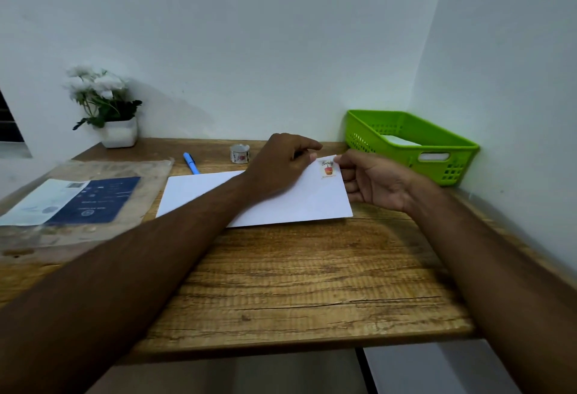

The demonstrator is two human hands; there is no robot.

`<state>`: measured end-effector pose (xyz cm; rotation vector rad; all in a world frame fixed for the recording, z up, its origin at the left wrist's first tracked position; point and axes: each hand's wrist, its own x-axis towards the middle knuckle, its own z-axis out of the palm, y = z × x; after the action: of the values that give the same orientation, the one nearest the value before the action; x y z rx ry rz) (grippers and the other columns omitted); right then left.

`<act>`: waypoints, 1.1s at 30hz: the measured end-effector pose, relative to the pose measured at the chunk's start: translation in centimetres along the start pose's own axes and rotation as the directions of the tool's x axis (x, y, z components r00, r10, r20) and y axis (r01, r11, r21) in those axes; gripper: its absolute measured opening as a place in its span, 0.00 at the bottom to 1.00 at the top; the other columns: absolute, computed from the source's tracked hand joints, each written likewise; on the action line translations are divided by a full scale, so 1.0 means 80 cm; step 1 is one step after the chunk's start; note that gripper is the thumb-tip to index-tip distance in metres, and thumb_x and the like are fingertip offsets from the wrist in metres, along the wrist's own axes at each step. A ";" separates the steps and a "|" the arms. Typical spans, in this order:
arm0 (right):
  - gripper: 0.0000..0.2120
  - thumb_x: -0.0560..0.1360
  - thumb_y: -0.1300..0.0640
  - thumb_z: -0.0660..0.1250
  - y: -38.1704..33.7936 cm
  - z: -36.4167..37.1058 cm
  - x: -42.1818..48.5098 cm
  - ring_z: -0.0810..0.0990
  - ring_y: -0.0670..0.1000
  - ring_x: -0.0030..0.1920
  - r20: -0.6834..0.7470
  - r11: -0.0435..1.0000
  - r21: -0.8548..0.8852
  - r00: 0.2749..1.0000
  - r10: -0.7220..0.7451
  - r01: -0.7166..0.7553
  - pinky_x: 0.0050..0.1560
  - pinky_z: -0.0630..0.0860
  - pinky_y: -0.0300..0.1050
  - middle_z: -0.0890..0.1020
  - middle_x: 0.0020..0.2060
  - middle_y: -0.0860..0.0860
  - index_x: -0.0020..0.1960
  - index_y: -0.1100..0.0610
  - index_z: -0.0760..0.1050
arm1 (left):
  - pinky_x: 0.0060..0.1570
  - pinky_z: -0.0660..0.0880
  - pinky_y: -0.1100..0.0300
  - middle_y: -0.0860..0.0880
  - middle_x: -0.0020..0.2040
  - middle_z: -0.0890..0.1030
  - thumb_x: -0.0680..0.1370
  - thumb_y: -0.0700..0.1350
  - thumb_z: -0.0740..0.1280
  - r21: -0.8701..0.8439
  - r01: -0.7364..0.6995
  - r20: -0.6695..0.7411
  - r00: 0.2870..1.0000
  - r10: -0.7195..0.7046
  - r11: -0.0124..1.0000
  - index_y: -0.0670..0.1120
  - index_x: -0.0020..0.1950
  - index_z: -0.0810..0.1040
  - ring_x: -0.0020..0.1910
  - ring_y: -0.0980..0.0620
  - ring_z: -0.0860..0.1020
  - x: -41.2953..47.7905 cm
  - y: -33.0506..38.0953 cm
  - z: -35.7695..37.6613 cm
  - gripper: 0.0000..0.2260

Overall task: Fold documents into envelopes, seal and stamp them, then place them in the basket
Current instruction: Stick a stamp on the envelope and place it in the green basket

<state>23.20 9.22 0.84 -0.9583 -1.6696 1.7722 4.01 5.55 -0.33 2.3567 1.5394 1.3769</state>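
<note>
Envelope [296, 203], flat white paper, lies on the wood-grain table [296, 284], its middle hidden under the left forearm. The right hand [371, 181] pinches its right edge beside the stamp [327, 168]. The left hand [281, 162] curls its fingers at the far corner; whether they grip is unclear. Behind stands a green slotted plastic basket [465, 159].
</note>
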 end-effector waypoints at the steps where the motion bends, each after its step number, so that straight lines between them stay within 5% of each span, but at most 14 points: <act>1: 0.09 0.79 0.55 0.62 0.001 0.002 -0.001 0.85 0.49 0.36 -0.005 1.000 -0.021 1.000 -0.018 0.018 0.34 0.80 0.40 0.86 0.40 0.54 0.48 0.57 0.79 | 0.50 0.76 0.59 0.46 0.50 0.85 0.77 0.43 0.66 -0.014 -0.010 -0.007 1.000 0.010 1.000 0.42 0.57 0.82 0.49 0.53 0.82 -0.001 0.001 0.001 0.11; 8: 0.06 0.77 0.57 0.68 0.009 0.006 0.002 0.83 0.48 0.34 -0.061 0.993 -0.092 0.995 -0.076 0.070 0.35 0.81 0.40 0.85 0.39 0.54 0.45 0.56 0.82 | 0.34 0.64 0.75 0.56 0.32 0.79 0.74 0.43 0.71 0.021 -0.019 -0.027 0.999 0.020 1.000 0.43 0.55 0.83 0.31 0.66 0.75 0.001 0.007 0.003 0.10; 14: 0.10 0.79 0.57 0.58 0.003 0.008 0.001 0.80 0.49 0.32 -0.056 0.994 -0.105 0.998 -0.039 0.033 0.32 0.76 0.39 0.83 0.35 0.52 0.43 0.55 0.77 | 0.37 0.70 0.64 0.50 0.32 0.80 0.75 0.42 0.70 -0.017 -0.021 -0.034 0.999 0.020 1.000 0.45 0.55 0.83 0.31 0.59 0.76 0.001 0.005 0.002 0.10; 19: 0.09 0.79 0.54 0.64 0.004 0.008 -0.001 0.81 0.49 0.33 -0.108 0.988 -0.150 0.993 -0.057 0.040 0.31 0.77 0.39 0.84 0.39 0.54 0.49 0.58 0.79 | 0.32 0.63 0.68 0.54 0.26 0.72 0.77 0.40 0.66 -0.016 -0.014 0.012 1.000 0.014 1.000 0.44 0.62 0.76 0.27 0.59 0.70 -0.001 0.002 0.000 0.13; 22: 0.09 0.79 0.54 0.65 -0.002 0.001 -0.004 0.81 0.49 0.32 -0.180 0.989 -0.130 0.980 -0.088 0.065 0.31 0.77 0.38 0.83 0.41 0.55 0.50 0.59 0.79 | 0.41 0.72 0.62 0.54 0.37 0.77 0.76 0.40 0.67 0.008 -0.026 -0.058 0.998 0.026 1.000 0.46 0.67 0.70 0.34 0.58 0.75 0.001 -0.001 -0.001 0.20; 25: 0.08 0.80 0.54 0.65 -0.008 -0.006 -0.006 0.80 0.48 0.30 -0.320 0.988 -0.079 0.935 -0.152 0.134 0.27 0.74 0.35 0.83 0.35 0.52 0.49 0.58 0.79 | 0.44 0.71 0.58 0.54 0.44 0.72 0.74 0.41 0.68 0.179 -0.146 -0.169 0.970 0.176 0.973 0.45 0.63 0.72 0.39 0.59 0.70 0.004 0.002 -0.005 0.17; 28: 0.10 0.80 0.55 0.64 -0.010 -0.008 -0.006 0.80 0.48 0.30 -0.469 0.965 -0.028 0.849 -0.242 0.260 0.30 0.75 0.38 0.83 0.30 0.48 0.42 0.56 0.79 | 0.37 0.62 0.63 0.55 0.40 0.68 0.76 0.45 0.68 0.289 -0.296 -0.119 0.932 0.341 0.910 0.44 0.52 0.74 0.36 0.60 0.65 -0.002 0.016 -0.008 0.08; 33: 0.11 0.81 0.57 0.63 -0.015 -0.010 -0.007 0.82 0.53 0.44 -0.578 0.875 -0.068 0.696 -0.426 0.479 0.48 0.77 0.48 0.85 0.41 0.52 0.44 0.54 0.81 | 0.26 0.65 0.59 0.55 0.31 0.71 0.78 0.51 0.64 0.289 -0.445 -0.058 0.876 0.480 0.848 0.45 0.37 0.74 0.28 0.57 0.66 -0.013 0.024 0.011 0.13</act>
<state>24.02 9.41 2.08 -0.8346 -1.2667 1.0614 5.87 4.15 -0.73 3.0203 1.2986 1.5043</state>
